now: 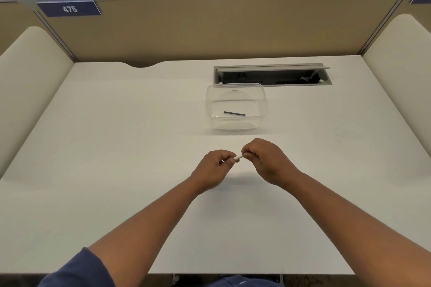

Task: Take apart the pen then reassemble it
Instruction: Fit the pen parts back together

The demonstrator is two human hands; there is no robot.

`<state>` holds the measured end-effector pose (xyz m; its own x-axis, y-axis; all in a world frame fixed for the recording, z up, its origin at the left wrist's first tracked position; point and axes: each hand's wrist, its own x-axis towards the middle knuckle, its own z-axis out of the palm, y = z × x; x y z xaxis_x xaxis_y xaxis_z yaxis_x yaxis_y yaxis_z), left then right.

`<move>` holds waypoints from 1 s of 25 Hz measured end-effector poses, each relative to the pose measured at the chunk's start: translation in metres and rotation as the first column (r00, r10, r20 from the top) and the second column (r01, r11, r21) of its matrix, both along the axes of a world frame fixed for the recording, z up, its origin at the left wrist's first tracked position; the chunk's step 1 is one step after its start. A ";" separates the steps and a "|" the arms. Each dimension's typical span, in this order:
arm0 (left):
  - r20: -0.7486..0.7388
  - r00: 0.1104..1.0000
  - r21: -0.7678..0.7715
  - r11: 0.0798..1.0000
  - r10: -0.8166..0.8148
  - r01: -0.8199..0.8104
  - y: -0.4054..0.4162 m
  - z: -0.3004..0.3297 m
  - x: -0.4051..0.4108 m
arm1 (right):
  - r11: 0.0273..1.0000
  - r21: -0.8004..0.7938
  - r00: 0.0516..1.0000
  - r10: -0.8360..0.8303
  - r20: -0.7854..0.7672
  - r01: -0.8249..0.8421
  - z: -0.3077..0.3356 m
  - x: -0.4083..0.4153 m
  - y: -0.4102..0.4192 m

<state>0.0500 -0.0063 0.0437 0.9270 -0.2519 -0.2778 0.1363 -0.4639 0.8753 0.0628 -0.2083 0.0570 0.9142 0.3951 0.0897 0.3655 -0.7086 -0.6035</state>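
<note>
Both hands meet above the middle of the white desk (pixel 116 170). My left hand (pixel 217 165) is closed around a white pen barrel (pixel 238 158), of which only a short end shows between the hands. My right hand (pixel 263 158) pinches a small dark part at that end of the barrel; most of it is hidden by the fingers. A thin dark pen piece (pixel 234 113) lies flat inside a clear plastic container (pixel 262 109) just beyond the hands.
An open cable tray (pixel 271 75) is set into the desk behind the container. Tan partition walls (pixel 210 28) enclose the desk at the back, with cream side panels left and right. The desk's front edge runs near my body.
</note>
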 end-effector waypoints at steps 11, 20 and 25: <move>-0.017 0.993 0.093 0.988 -0.119 0.120 0.004 0.008 0.005 | 0.960 -0.235 0.965 0.195 0.178 -0.151 0.000 0.000 -0.008; 0.270 0.941 0.412 0.908 -0.204 0.079 -0.001 0.008 -0.003 | 0.896 0.262 0.690 -0.065 -0.721 0.359 0.011 -0.013 0.013; 0.205 0.961 0.378 0.921 -0.186 0.098 0.001 0.008 -0.001 | 0.920 0.244 0.677 -0.031 -0.735 0.307 0.017 -0.007 0.008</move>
